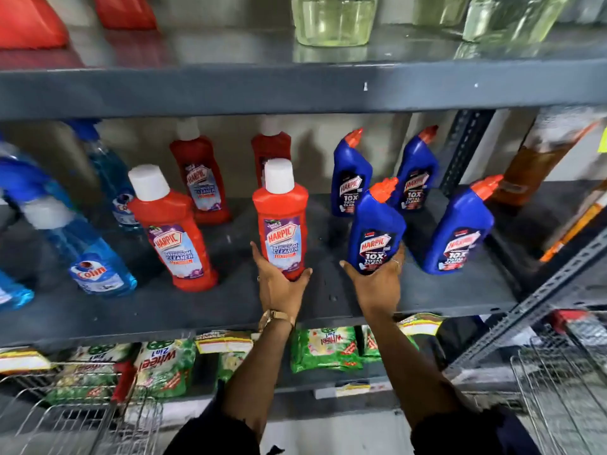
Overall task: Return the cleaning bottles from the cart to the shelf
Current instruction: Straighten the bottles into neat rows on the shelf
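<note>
My left hand (pixel 279 285) grips the base of a red Harpic bathroom cleaner bottle (pixel 283 221) with a white cap, upright on the grey middle shelf (pixel 197 307). My right hand (pixel 377 284) grips the base of a blue Harpic bottle (pixel 376 224) with an orange cap, also upright at the shelf. Other red Harpic bottles (pixel 174 228) stand to the left and behind. More blue Harpic bottles (pixel 458 231) stand to the right and behind.
Blue Colin spray bottles (pixel 88 257) lean at the left of the shelf. An upper shelf (pixel 295 90) holds red packs and pale yellow jugs. Green detergent packs (pixel 325 349) fill the shelf below. Wire cart baskets (pixel 565 389) sit at the bottom right and bottom left.
</note>
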`<state>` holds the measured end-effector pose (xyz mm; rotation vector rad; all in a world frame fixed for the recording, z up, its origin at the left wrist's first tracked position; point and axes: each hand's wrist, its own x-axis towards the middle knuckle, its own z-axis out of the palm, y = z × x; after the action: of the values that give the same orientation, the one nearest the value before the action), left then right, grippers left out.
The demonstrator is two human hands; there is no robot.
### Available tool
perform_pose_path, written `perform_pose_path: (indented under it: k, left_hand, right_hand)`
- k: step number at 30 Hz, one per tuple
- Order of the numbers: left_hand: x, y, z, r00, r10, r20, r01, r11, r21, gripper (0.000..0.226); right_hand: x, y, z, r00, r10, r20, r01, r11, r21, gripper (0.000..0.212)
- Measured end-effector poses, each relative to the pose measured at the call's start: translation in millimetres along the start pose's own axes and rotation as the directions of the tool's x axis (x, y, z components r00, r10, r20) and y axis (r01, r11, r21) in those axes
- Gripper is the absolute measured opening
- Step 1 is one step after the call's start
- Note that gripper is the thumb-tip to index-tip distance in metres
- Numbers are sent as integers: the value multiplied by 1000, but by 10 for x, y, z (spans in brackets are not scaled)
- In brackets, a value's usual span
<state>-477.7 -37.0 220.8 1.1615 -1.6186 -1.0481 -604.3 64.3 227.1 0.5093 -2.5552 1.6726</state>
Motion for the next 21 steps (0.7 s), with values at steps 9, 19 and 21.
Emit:
perform_pose_path:
  k: [9,19,21]
  left_hand:
    - [13,-31,27,999,-22,-43,23,999,25,121]
    - [-5,37,-3,998,-61,-24,62,996,59,119]
    - [-19,47,-22,997,-71,-7,71,996,57,119]
  right_hand:
    - [9,10,-26,1000,-16,10,16,1000,17,109]
    - [-13,-63,-122,996,23,90,-23,1000,-7,118]
    - [-36,-106,-176,986,38,161,-32,999,-42,128]
